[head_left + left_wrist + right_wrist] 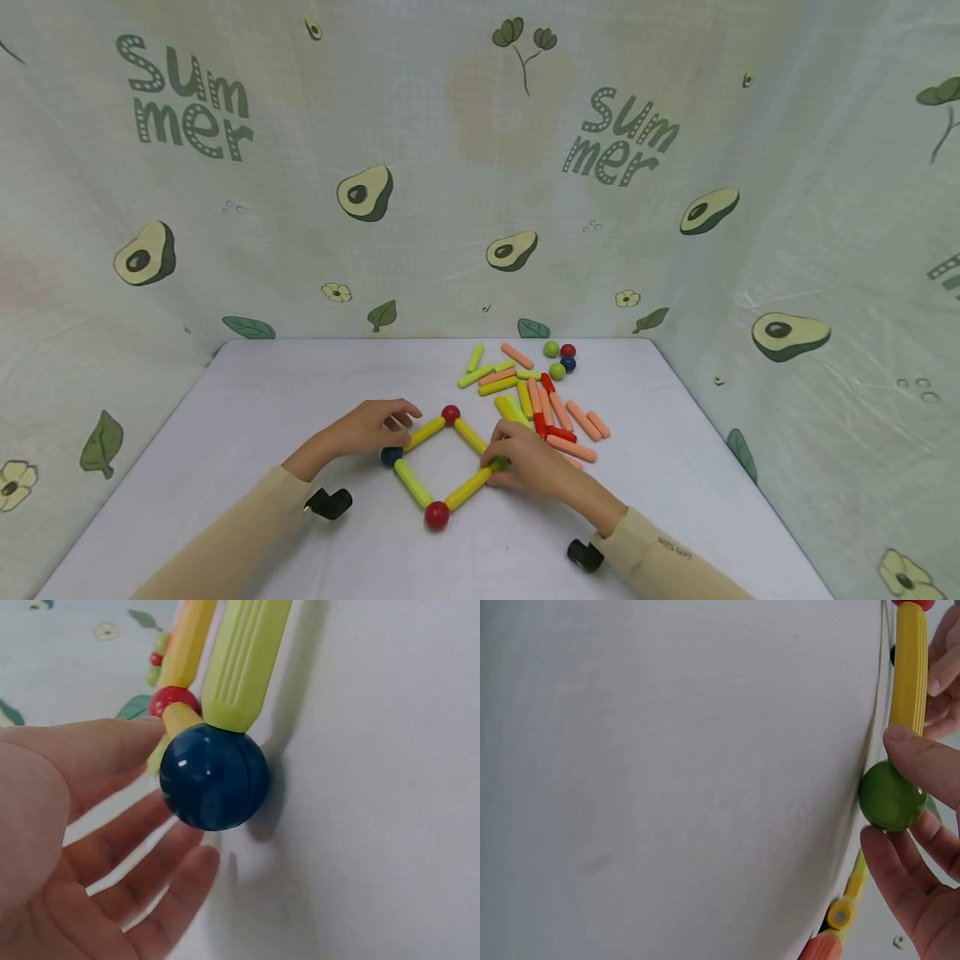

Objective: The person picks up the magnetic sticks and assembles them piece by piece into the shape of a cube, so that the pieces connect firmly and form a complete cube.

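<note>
A four-sided frame of rods and balls lies on the white table. Its corners are a red ball (451, 414) at the far end, another red ball (437, 516) nearest me, a blue ball (210, 778) on the left and a green ball (889, 799) on the right. Three sides are yellow rods (468, 490); the near left one is a lime rod (412, 483). My left hand (372, 429) is at the blue corner, fingers loosely spread and thumb by the yellow rod. My right hand (528, 462) grips the green ball between thumb and fingers.
Behind my right hand lies a loose spread of orange rods (572, 448), with red, yellow and lime ones among them. Several loose balls (557, 372) sit at the table's far edge. Patterned cloth (442, 250) hangs behind and at both sides.
</note>
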`<state>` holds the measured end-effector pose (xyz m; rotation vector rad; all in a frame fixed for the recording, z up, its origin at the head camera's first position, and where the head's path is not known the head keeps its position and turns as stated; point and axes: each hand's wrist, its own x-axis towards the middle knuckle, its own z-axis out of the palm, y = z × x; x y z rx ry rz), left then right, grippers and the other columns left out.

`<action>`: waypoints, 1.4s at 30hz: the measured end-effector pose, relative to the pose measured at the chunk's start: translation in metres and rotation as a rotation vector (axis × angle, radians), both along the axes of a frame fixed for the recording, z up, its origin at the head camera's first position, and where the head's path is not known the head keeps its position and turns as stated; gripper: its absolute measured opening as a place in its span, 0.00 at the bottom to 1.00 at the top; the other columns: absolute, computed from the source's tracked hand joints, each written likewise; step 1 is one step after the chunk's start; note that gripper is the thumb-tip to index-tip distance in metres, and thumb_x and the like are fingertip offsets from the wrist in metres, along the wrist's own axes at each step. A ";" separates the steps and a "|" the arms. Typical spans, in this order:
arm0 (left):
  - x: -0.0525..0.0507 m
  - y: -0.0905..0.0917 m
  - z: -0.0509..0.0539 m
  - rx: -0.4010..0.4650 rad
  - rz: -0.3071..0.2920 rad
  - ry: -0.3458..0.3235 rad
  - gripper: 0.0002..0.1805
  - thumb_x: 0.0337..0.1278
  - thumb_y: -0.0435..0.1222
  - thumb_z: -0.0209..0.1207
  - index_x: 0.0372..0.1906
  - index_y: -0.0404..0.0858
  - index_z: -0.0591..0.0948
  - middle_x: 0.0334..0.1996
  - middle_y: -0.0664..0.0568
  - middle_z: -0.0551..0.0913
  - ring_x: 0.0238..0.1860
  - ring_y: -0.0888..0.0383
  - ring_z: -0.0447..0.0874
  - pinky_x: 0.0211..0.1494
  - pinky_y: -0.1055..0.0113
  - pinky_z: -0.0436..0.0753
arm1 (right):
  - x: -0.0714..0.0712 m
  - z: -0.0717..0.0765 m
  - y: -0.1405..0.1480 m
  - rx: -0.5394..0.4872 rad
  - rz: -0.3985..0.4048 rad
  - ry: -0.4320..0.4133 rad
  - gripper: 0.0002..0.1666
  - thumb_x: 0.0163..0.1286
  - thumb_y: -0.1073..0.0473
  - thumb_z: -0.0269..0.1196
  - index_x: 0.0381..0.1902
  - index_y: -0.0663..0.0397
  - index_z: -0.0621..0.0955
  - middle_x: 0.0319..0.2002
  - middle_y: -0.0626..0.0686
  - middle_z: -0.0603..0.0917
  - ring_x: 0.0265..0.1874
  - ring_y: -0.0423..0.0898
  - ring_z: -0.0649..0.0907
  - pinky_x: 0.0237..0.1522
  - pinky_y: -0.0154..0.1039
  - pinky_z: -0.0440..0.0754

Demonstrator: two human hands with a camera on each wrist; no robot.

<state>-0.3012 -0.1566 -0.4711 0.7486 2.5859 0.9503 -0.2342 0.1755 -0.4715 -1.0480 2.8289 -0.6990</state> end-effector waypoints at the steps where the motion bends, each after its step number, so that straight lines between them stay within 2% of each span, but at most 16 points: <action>1: 0.001 -0.003 0.000 -0.005 0.003 0.006 0.19 0.70 0.40 0.69 0.62 0.44 0.83 0.51 0.54 0.87 0.52 0.54 0.85 0.57 0.51 0.86 | 0.000 0.000 0.000 -0.003 -0.006 -0.001 0.11 0.66 0.54 0.78 0.45 0.44 0.92 0.43 0.43 0.77 0.43 0.37 0.75 0.47 0.31 0.80; 6: 0.011 -0.015 0.000 0.009 0.041 0.005 0.14 0.70 0.38 0.68 0.57 0.44 0.85 0.48 0.56 0.87 0.49 0.56 0.84 0.51 0.57 0.86 | 0.000 -0.001 -0.001 -0.007 -0.031 0.004 0.10 0.66 0.54 0.78 0.44 0.43 0.92 0.42 0.42 0.77 0.42 0.37 0.74 0.44 0.30 0.80; 9: 0.018 -0.017 -0.002 0.038 0.092 -0.021 0.13 0.70 0.38 0.68 0.55 0.45 0.86 0.46 0.57 0.87 0.46 0.57 0.84 0.45 0.62 0.86 | 0.001 -0.001 -0.001 -0.008 -0.034 0.003 0.10 0.66 0.54 0.78 0.44 0.44 0.92 0.42 0.43 0.77 0.41 0.37 0.74 0.44 0.30 0.79; 12: 0.021 -0.018 -0.005 0.071 0.129 -0.035 0.11 0.71 0.38 0.68 0.54 0.45 0.86 0.44 0.57 0.87 0.44 0.57 0.83 0.43 0.64 0.85 | 0.002 0.003 0.001 -0.029 -0.033 -0.040 0.11 0.67 0.57 0.77 0.47 0.46 0.91 0.43 0.45 0.79 0.42 0.41 0.77 0.44 0.31 0.81; 15: 0.022 -0.017 -0.008 0.088 0.149 -0.022 0.09 0.72 0.38 0.67 0.53 0.46 0.87 0.43 0.58 0.87 0.44 0.58 0.83 0.44 0.64 0.84 | 0.001 0.008 0.010 -0.055 -0.058 -0.071 0.13 0.70 0.60 0.74 0.52 0.48 0.89 0.46 0.48 0.81 0.44 0.46 0.80 0.45 0.34 0.82; 18: 0.023 -0.016 -0.011 0.097 0.166 0.004 0.07 0.73 0.37 0.66 0.51 0.47 0.88 0.43 0.58 0.88 0.45 0.58 0.83 0.47 0.61 0.85 | -0.005 0.013 0.026 -0.067 -0.136 -0.046 0.15 0.72 0.62 0.71 0.55 0.50 0.88 0.46 0.50 0.82 0.43 0.49 0.81 0.41 0.35 0.80; 22: 0.024 -0.015 -0.014 0.090 0.202 0.036 0.06 0.73 0.36 0.65 0.49 0.47 0.88 0.44 0.59 0.88 0.47 0.58 0.83 0.51 0.58 0.85 | -0.022 0.018 0.049 -0.077 -0.304 0.003 0.14 0.72 0.64 0.70 0.55 0.55 0.88 0.42 0.51 0.84 0.38 0.46 0.79 0.38 0.36 0.79; 25: 0.025 -0.014 -0.014 0.084 0.227 0.056 0.06 0.73 0.35 0.66 0.49 0.47 0.89 0.45 0.59 0.88 0.47 0.57 0.83 0.52 0.57 0.85 | -0.037 0.018 0.065 -0.082 -0.446 -0.002 0.14 0.72 0.63 0.71 0.55 0.58 0.88 0.40 0.51 0.85 0.36 0.46 0.79 0.37 0.35 0.83; 29: 0.026 -0.012 -0.015 0.083 0.247 0.072 0.07 0.73 0.36 0.66 0.49 0.48 0.89 0.47 0.58 0.88 0.49 0.57 0.84 0.53 0.56 0.85 | -0.054 0.012 0.079 -0.044 -0.572 -0.038 0.16 0.74 0.58 0.70 0.55 0.59 0.86 0.36 0.52 0.84 0.32 0.47 0.79 0.32 0.36 0.82; 36: 0.024 -0.008 -0.017 0.092 0.229 0.108 0.07 0.73 0.38 0.66 0.50 0.48 0.89 0.48 0.59 0.88 0.49 0.56 0.85 0.55 0.53 0.85 | -0.070 0.000 0.088 0.032 -0.642 -0.151 0.19 0.71 0.58 0.72 0.56 0.60 0.84 0.30 0.51 0.82 0.23 0.46 0.80 0.26 0.35 0.81; 42: 0.023 -0.010 -0.019 0.091 0.249 0.111 0.08 0.74 0.38 0.65 0.51 0.49 0.89 0.48 0.60 0.88 0.50 0.58 0.85 0.54 0.55 0.85 | -0.071 0.000 0.087 0.042 -0.645 -0.143 0.21 0.69 0.61 0.72 0.57 0.61 0.84 0.30 0.52 0.84 0.22 0.45 0.80 0.25 0.35 0.82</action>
